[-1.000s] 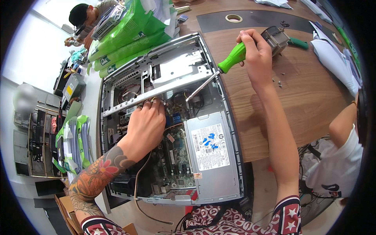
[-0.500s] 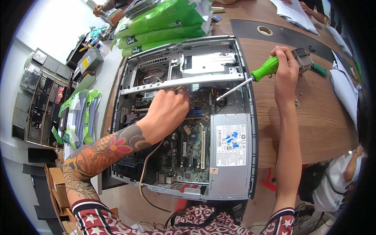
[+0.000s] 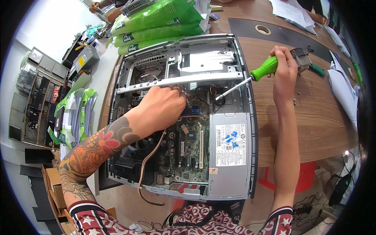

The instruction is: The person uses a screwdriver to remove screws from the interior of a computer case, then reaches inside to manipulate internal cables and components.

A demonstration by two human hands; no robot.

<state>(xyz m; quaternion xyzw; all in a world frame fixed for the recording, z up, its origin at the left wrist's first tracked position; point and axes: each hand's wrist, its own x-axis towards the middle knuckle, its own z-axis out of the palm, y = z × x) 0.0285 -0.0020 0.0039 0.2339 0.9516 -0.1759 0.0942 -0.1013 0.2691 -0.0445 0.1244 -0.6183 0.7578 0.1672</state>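
An opened desktop computer case lies flat on the table before me. My left hand reaches inside it, knuckles up, fingertips tucked beside the silver crossbar; what they grip there is hidden. Below the hand spreads the green motherboard, with a silver power supply on its right. A brown cable runs from under my left hand over the case's near edge. Closed round a green-handled screwdriver, my right hand hovers at the case's right side, the shaft pointing down-left over the case.
Green plastic packs are stacked behind the case. To the right lie a roll of tape, a metal component, small screws and papers. More green-and-white packs stand at the left. Another person's hand shows at the far left.
My left hand has shifted slightly left and down inside the case, and the brown cable has moved with it. My right hand keeps the screwdriver nearly still.
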